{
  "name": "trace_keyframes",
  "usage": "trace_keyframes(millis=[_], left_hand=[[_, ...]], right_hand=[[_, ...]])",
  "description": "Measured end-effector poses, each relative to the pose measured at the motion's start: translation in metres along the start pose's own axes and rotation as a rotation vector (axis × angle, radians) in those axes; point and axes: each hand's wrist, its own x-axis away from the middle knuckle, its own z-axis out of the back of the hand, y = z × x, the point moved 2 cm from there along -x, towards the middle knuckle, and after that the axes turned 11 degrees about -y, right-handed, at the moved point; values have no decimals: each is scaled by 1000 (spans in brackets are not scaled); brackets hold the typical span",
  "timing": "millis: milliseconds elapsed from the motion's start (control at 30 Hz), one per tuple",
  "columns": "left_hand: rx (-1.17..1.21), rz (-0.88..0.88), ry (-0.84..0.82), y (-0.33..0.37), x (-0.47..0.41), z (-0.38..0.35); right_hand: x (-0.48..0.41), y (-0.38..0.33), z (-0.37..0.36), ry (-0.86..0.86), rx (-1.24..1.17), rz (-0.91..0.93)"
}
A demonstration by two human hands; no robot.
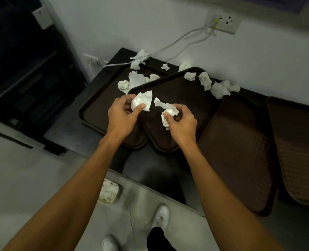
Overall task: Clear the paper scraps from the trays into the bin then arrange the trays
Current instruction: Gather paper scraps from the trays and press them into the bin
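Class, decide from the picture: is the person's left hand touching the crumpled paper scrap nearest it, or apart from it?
Touching. The head view shows the left hand pinching the paper scrap between thumb and fingertips above the tray.

Four brown trays sit in a row; the second tray lies partly over the left tray. Crumpled white paper scraps cluster toward 12 o'clock on both. The bin, at 7 o'clock, holds scraps.

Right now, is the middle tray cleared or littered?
Littered: paper scraps lie at the far end of the middle tray.
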Motion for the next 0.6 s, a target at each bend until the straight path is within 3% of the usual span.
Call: trace_keyframes(millis=[400,600], left_hand=[[28,89,136,-97,131,163],[5,191,188,-154,184,224]], right_hand=[[107,-63,-170,-145,-124,141],[149,-68,-250,-269,-135,120]])
